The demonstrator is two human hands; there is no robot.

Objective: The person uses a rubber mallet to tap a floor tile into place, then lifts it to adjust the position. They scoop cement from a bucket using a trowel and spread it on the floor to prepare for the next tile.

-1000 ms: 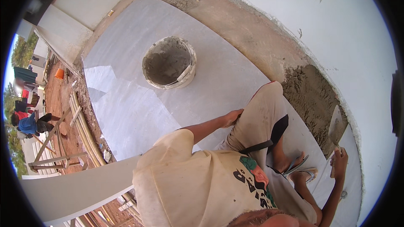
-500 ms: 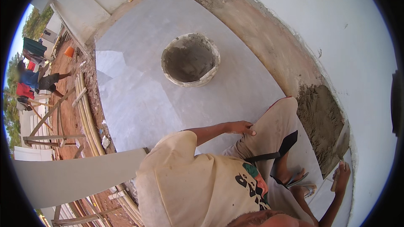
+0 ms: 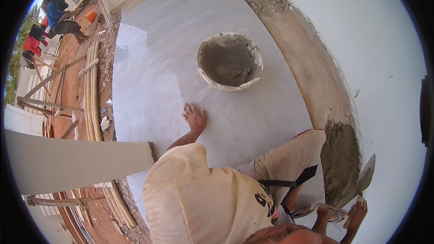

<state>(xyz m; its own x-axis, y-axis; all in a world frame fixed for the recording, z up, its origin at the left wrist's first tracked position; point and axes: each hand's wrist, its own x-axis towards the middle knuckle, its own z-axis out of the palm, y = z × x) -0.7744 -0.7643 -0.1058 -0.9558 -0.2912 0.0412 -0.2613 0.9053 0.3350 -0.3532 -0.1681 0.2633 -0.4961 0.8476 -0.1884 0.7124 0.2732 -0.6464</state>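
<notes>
My left hand lies flat on the smooth grey floor slab, fingers spread and holding nothing. In front of it, to the right, stands a round bucket with a mortar-caked rim and grey mortar inside. Low at the right, beside the white wall, my right hand is closed round the handle of a trowel. Its metal blade is tilted, between the wall and a patch of wet mortar. Whether the blade touches the mortar I cannot tell.
A white wall runs along the right, with a bare rough strip at its foot. A low pale wall end juts in from the left. Beyond are wooden poles, an orange bucket and a person in blue.
My left hand has moved from beside my knee onto the grey slab, fingers now spread. The trowel blade shows more of its face. The whole view has shifted, the bucket now farther right.
</notes>
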